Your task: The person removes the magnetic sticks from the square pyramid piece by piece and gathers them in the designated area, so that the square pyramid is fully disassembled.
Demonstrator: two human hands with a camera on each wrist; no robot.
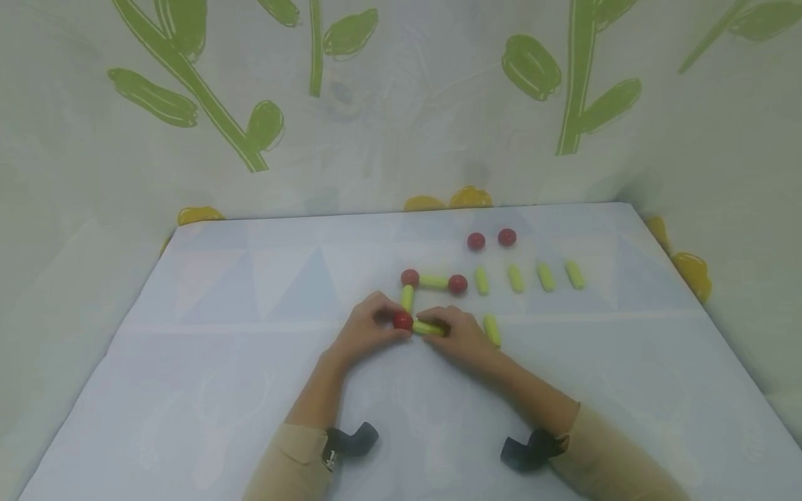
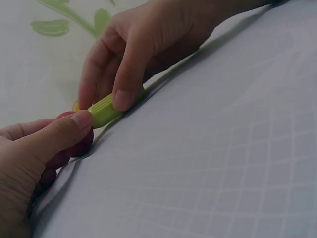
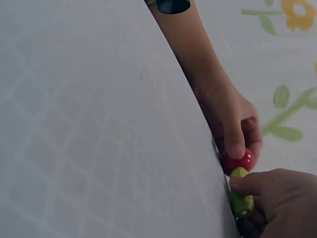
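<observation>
My left hand pinches a red ball at the near corner of a joined shape. With thumb and fingers, my right hand holds a yellow-green rod whose end meets that ball. In the left wrist view the ribbed rod lies under the right thumb, against the ball. The right wrist view also shows the red ball touching the rod. From the held ball another rod runs back to a second ball. A further rod links that one to a third ball.
Two loose red balls, one left and one right, lie toward the table's back. Several loose rods form a row right of the shape. One more rod lies beside my right hand. A wall stands behind the table.
</observation>
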